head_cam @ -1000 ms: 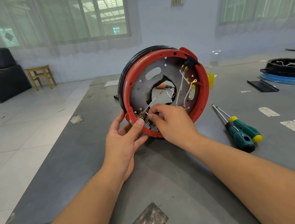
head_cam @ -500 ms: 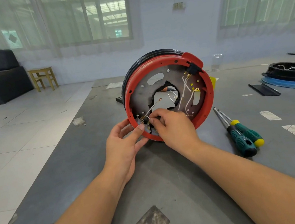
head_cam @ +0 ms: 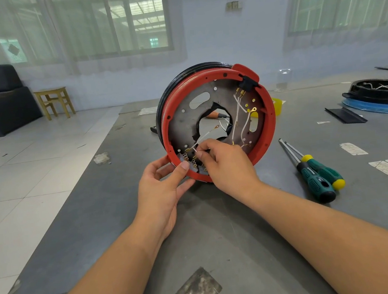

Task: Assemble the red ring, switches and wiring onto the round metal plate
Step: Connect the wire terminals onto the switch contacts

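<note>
Two hands: both at lower rim of upright assembly, mid-table.
Hidden: black part behind ring, only its edge visible; terminal block partly covered by fingers; connector detail too small to read.
Cut off: blue-edged black tray, far right.
Ring: red, smooth plastic, circular, raised tab at top right.
Plate: dull grey metal, round, slotted, jagged central hole; seated inside ring.
Wires: thin, white, brass ring ends, looped across plate.
Left hand: closed on ring's lower edge, thumb on front, fingers behind.
Right hand: thumb and forefinger pinched on one white wire near terminals.
Screwdrivers: two, green-black handles, yellow caps, right of assembly.
</note>
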The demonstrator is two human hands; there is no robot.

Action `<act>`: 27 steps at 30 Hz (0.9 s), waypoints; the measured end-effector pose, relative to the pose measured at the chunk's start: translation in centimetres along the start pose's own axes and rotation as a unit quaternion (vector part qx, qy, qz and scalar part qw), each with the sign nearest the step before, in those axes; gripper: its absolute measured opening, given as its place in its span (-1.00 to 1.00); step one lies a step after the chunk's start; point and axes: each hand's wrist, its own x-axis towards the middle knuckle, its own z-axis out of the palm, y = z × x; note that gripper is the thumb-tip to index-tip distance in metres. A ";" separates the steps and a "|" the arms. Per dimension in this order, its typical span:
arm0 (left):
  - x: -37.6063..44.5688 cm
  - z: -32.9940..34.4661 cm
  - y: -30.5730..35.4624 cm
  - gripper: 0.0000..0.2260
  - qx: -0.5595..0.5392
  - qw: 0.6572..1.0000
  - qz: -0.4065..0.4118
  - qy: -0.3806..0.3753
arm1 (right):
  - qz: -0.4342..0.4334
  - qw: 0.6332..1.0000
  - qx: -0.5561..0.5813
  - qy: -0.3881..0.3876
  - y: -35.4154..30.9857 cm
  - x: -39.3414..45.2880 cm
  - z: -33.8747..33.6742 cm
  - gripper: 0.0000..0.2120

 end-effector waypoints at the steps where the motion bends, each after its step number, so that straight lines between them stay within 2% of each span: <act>1: 0.0 0.0 0.0 -0.47 -0.002 1.000 0.000 0.000 | 0.000 1.000 -0.003 -0.002 0.0 0.0 -0.1 -0.89; 8: -0.1 0.1 0.1 -0.49 -0.005 1.000 0.000 0.002 | -0.012 0.999 -0.029 -0.007 -0.2 0.0 -0.3 -0.86; 15: 0.0 -0.1 0.0 -0.63 -0.003 1.000 -0.005 0.010 | -0.009 0.999 -0.022 0.025 -0.2 -0.4 -0.2 -0.90; 23: 0.1 0.0 -0.1 -0.55 -0.024 1.000 -0.007 0.016 | -0.020 0.998 -0.039 0.046 -1.1 -1.4 -0.2 -0.76; 27: 0.3 -0.2 -0.2 -0.61 -0.033 0.999 -0.010 0.026 | -0.050 0.995 -0.050 0.063 -1.6 -1.6 -0.1 -0.76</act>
